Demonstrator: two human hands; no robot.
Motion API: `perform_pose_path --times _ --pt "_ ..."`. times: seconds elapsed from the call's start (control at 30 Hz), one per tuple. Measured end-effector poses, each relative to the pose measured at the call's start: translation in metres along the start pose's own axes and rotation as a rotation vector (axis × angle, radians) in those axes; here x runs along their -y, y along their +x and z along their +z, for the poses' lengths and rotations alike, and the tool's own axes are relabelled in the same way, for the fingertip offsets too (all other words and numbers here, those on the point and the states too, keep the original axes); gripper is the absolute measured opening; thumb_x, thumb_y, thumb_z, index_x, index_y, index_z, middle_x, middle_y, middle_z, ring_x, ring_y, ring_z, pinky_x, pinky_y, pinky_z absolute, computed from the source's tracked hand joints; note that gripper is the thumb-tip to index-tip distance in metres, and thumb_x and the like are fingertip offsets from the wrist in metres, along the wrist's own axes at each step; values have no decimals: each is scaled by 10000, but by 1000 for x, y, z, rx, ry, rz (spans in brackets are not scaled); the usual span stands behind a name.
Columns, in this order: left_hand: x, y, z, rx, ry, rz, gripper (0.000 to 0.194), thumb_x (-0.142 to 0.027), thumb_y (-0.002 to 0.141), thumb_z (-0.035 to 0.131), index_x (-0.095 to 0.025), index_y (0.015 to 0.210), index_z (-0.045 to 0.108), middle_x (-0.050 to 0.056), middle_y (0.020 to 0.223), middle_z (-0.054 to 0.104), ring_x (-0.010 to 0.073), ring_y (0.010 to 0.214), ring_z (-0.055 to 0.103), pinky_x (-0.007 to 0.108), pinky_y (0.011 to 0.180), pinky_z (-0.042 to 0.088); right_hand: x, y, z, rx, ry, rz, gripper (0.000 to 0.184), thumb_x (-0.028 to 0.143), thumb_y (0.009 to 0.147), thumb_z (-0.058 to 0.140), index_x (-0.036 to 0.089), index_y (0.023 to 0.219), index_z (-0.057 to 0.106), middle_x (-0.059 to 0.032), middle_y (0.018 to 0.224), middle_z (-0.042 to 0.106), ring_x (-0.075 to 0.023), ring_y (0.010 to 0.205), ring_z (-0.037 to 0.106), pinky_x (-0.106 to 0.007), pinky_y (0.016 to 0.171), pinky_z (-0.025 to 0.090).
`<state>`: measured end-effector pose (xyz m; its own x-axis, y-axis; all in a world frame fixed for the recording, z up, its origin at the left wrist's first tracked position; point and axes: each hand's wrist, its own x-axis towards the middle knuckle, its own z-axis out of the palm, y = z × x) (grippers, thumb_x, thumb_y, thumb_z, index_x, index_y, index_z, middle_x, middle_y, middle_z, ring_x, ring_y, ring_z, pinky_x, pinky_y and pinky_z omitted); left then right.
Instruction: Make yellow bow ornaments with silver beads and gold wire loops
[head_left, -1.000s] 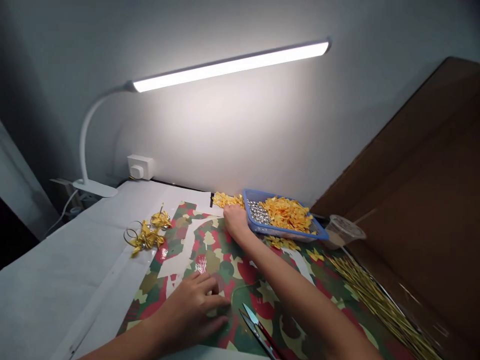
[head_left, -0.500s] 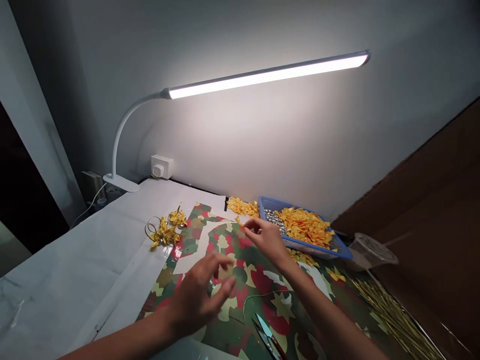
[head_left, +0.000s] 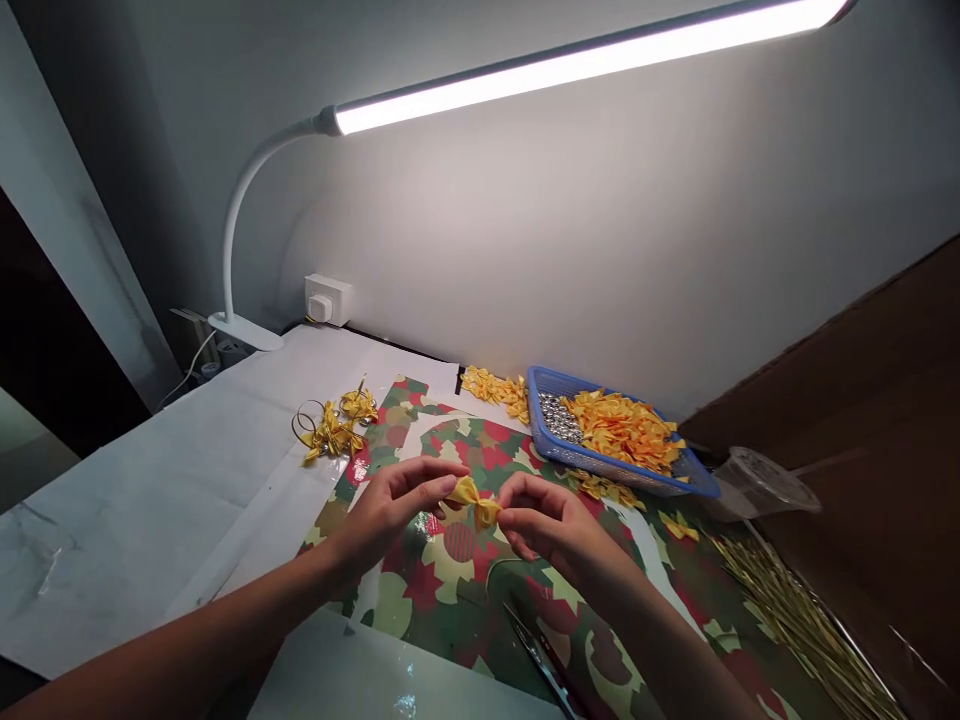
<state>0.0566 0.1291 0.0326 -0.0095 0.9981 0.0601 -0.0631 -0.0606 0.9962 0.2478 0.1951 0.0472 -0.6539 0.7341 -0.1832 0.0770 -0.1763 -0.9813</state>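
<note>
Between my two hands is a yellow ribbon bow [head_left: 474, 502], held above the patterned sheet. My left hand [head_left: 401, 500] pinches its left end between thumb and fingers. The bow's right end is in the fingertips of my right hand [head_left: 541, 515]. Below them, thread scissors [head_left: 541, 660] lie on the camouflage-patterned sheet [head_left: 420, 610], with a thin greenish cord [head_left: 499, 568] curving just above them. A blue basket [head_left: 536, 400] beyond my right hand holds a heap of yellow bows [head_left: 622, 430] and small silver beads [head_left: 559, 418].
Finished-looking bow clusters with wire loops [head_left: 330, 430] lie at the left on white paper. Loose small bows [head_left: 495, 388] sit by the wall. At the right are a clear plastic tub [head_left: 765, 485], a bundle of golden stems [head_left: 795, 610] and a cardboard sheet [head_left: 847, 400]. A lamp [head_left: 240, 190] arches overhead.
My right hand has come back from the small bows by the basket with a yellow bow. My left hand has risen from the sheet and taken hold of the bow's other end.
</note>
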Motion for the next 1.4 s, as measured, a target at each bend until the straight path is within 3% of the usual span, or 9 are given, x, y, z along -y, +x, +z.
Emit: perform_pose_path --times 0.23,0.37,0.47,0.57,0.7,0.83,1.03,1.23,1.4 --pt "0 0 1 11 53 -91 267 -397 728 724 -175 874 706 47 861 732 154 788 657 295 733 530 -1 -2 2 24 -15 -1 276 396 674 761 179 720 598 54 594 555 -74 501 431 -205 490 326" --pt "1 1 -1 23 104 -90 233 -384 719 748 -170 800 700 17 776 696 126 702 609 258 645 491 5 -11 -3 40 -408 -141 181 381 814 651 206 825 603 17 752 609 -118 629 511 -235 570 391" --pt "-1 2 -4 26 273 31 177 -354 765 721 -180 795 705 13 800 702 128 730 595 270 684 485 7 -18 -6 194 -833 -173 90 272 831 657 222 885 605 -7 891 635 -162 798 564 -277 707 451" --pt "-2 4 -7 36 408 157 104 -298 804 691 -197 812 713 6 795 719 134 749 615 282 724 498 2 -20 -4 348 -1029 -122 112 160 804 677 200 847 582 -31 967 620 -180 880 576 -292 751 483" --pt "4 7 -9 191 534 406 44 -224 825 684 -194 814 712 14 785 737 136 753 625 263 721 513 -10 -23 1 353 -1251 -223 132 47 844 548 174 814 569 -57 937 617 -184 810 570 -296 693 487" --pt "17 10 -9 377 774 599 172 -185 881 588 -207 760 708 16 731 735 151 755 611 268 732 512 -19 -27 -1 353 -1440 -399 141 50 874 489 149 844 583 -77 871 628 -204 758 577 -316 659 473" --pt "23 11 -8 488 841 568 250 -72 836 544 -230 726 703 -10 716 748 149 740 630 254 708 495 -20 -32 -21 356 -1441 -422 182 18 780 481 189 721 502 -37 762 573 -176 659 515 -280 573 391" --pt "26 12 -7 540 850 539 273 -45 828 516 -221 724 697 -7 724 747 143 730 629 239 671 487 -6 -25 -37 361 -1032 -108 173 63 794 473 213 714 439 31 705 502 -116 610 442 -207 535 371" --pt "27 15 -5 556 817 582 259 -58 849 524 -213 728 693 5 739 741 133 720 608 223 658 492 -15 -16 -45 363 -821 -141 123 130 834 496 205 738 479 24 694 537 -104 576 463 -203 518 393"
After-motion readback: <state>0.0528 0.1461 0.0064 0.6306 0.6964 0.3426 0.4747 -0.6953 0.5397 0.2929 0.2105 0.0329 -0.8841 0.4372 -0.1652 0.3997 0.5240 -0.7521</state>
